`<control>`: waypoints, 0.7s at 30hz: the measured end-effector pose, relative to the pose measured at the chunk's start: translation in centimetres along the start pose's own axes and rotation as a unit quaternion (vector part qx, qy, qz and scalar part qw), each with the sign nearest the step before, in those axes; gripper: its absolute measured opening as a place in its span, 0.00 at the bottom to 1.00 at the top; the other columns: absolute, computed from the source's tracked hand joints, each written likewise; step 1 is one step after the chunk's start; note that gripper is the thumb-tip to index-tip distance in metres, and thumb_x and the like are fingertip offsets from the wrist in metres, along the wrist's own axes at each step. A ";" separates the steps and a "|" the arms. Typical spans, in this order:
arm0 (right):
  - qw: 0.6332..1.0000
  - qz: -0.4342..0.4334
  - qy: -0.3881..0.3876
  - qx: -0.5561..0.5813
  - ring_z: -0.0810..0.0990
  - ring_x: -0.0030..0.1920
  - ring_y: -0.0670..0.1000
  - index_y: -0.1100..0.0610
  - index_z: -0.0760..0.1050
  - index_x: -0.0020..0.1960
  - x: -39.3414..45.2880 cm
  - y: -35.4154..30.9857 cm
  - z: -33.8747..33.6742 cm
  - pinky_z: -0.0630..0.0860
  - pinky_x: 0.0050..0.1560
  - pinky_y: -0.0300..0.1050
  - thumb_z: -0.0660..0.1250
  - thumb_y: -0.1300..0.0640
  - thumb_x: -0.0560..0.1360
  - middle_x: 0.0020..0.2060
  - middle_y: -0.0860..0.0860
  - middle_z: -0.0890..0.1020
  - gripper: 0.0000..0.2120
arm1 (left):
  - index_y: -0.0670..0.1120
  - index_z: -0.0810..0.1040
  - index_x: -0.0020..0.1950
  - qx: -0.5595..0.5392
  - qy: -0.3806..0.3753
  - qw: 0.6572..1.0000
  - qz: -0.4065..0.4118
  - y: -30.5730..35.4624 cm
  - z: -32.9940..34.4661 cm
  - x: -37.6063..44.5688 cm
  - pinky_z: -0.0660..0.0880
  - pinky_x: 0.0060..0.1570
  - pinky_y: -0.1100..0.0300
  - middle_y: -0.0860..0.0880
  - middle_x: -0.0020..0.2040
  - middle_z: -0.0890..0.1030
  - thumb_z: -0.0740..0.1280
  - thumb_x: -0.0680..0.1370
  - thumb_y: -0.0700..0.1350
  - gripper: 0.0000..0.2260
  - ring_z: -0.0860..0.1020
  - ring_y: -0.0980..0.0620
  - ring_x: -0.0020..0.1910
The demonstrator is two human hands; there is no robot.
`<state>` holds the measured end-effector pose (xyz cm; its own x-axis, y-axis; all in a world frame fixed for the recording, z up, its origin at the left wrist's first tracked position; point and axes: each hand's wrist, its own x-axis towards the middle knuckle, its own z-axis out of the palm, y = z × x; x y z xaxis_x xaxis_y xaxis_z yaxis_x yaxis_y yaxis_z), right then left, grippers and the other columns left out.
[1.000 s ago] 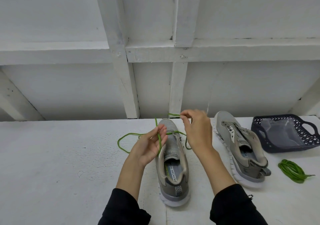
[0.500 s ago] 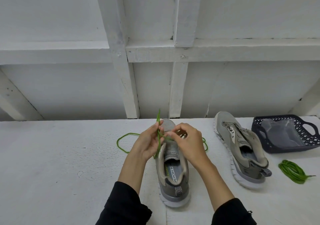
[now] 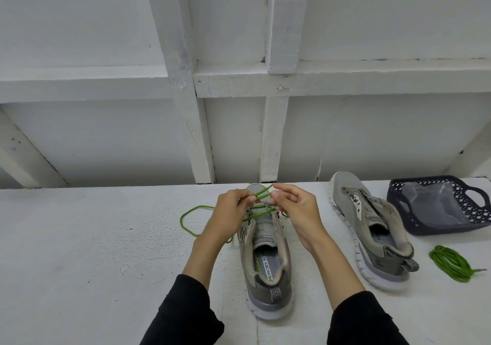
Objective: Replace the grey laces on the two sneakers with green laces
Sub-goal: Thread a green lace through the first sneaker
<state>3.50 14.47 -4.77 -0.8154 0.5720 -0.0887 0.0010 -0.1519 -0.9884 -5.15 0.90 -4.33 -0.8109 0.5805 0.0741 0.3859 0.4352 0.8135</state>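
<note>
The left hand (image 3: 230, 207) pinches the green lace (image 3: 261, 192) between thumb and fingertips (image 3: 249, 199), just above the toe end of the near grey sneaker (image 3: 265, 254) at mid-frame. The right hand (image 3: 292, 206) meets it from the right with fingers curled; whether they actually grip the lace I cannot tell, since the tips hide the contact. Two green runs already cross the lower eyelets, and a slack loop trails left over the white table (image 3: 93, 251).

Judging from this, the likely slip is uneven ends: a pull on one side could drag that loose loop through, or the tip could miss its eyelet and skip a row. Both forearms rise from the bottom edge in black sleeves, wrists angled inward over the shoe.

The second sneaker (image 3: 372, 227) lies unlaced at right, beside a coiled green lace (image 3: 449, 263) and a dark basket (image 3: 414, 227).
</note>
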 end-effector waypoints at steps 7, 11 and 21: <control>1.000 0.000 0.029 0.010 0.80 0.37 0.46 0.63 0.77 0.57 0.6 0.1 -0.3 0.76 0.37 0.32 0.68 0.64 0.75 0.42 0.57 0.82 0.11 | 0.45 0.83 0.46 -0.007 -0.023 1.000 -0.004 -0.3 -0.3 -0.2 0.71 0.45 0.66 0.47 0.41 0.83 0.65 0.80 0.42 0.08 0.78 0.52 0.44; 1.000 -0.001 0.005 0.019 0.80 0.37 0.47 0.63 0.76 0.58 0.5 0.6 -0.1 0.76 0.38 0.34 0.69 0.64 0.75 0.41 0.57 0.83 0.12 | 0.46 0.84 0.52 -0.016 -0.024 1.000 0.004 -0.1 -0.2 -0.2 0.69 0.40 0.72 0.52 0.40 0.81 0.65 0.80 0.42 0.08 0.76 0.61 0.40; 1.000 -0.017 -0.014 -0.010 0.79 0.35 0.40 0.64 0.79 0.56 0.8 0.5 -1.2 0.76 0.41 0.32 0.65 0.67 0.77 0.37 0.51 0.81 0.09 | 0.46 0.80 0.42 0.000 -0.056 0.998 0.009 -0.2 -0.7 -0.4 0.65 0.34 0.74 0.55 0.32 0.75 0.64 0.81 0.42 0.09 0.71 0.66 0.30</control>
<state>3.49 15.82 -5.51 -0.8307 0.5543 -0.0515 -0.0162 -0.1165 -0.9931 -5.25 0.14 -4.13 -0.7494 0.6617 0.0237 0.3996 0.4234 0.8131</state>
